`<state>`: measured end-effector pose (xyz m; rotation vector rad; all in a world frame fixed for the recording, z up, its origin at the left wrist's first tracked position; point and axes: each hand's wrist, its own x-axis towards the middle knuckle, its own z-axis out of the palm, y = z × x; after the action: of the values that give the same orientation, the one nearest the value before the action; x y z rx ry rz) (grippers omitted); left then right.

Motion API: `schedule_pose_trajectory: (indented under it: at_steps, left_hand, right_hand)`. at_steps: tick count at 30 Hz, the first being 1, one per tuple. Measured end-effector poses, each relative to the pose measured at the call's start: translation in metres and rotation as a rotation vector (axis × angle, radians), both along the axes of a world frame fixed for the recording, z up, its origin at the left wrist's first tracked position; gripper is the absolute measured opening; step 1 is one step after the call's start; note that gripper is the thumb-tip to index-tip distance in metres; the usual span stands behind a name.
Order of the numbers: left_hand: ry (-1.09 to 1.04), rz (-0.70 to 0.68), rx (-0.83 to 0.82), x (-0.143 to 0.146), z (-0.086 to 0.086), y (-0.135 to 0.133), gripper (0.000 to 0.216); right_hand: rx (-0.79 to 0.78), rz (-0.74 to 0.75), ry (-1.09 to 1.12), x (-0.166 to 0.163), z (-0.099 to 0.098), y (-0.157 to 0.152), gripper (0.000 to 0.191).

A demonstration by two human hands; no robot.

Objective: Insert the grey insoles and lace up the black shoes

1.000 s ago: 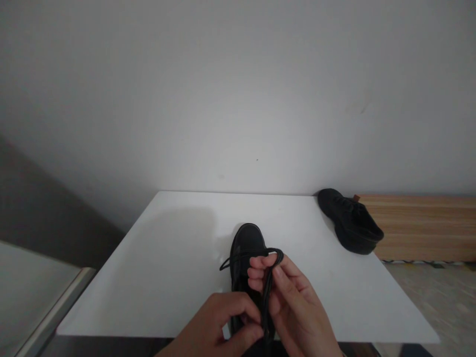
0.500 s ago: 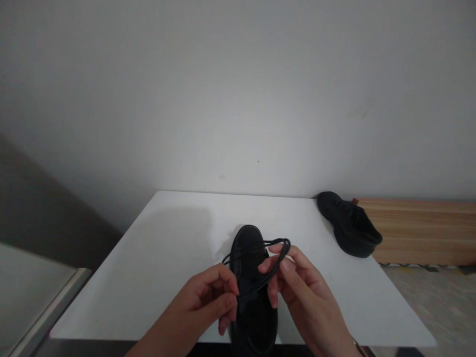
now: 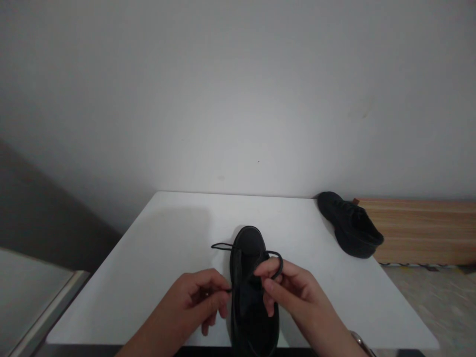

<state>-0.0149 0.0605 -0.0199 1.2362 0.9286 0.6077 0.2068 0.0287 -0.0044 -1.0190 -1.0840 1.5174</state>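
A black shoe lies on the white table with its toe pointing away from me. My left hand pinches one end of the black shoelace at the shoe's left side. My right hand is closed on a loop of the same lace over the shoe's right side. The lace runs taut between the two hands across the shoe's top. Both hands hide the rear half of the shoe.
A second black shoe rests at the table's far right corner, partly over a light wooden board. A plain grey wall stands behind the table. Floor shows at the lower right and lower left.
Both hands have dropped lower and drawn apart sideways, pulling the lace tighter over the shoe. The loop in my right hand has shrunk, and a free lace end now sticks out left.
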Motion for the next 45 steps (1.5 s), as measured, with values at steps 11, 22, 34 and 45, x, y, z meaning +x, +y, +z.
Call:
schedule_pose_trajectory:
  at_steps: [11,22,34,45]
  left_hand:
    - [-0.76,0.792,-0.042,-0.094,0.023,0.042,0.015]
    - [-0.748,0.748,-0.137,-0.06,-0.031,0.049,0.033]
    - [-0.331,0.488,0.054,0.024,-0.052,0.052,0.027]
    - [-0.199,0.437,0.044,0.029,-0.062,0.052,0.026]
  right_hand:
    - [0.002,-0.746,0.537,0.132,-0.005,0.023,0.029]
    - [-0.058,-0.769,0.375,0.111,-0.046,0.011,0.043]
    - [-0.01,-0.371,-0.16,0.056,-0.078,0.031,0.036]
    - [0.005,-0.297,-0.209,0.05,-0.085,0.036,0.039]
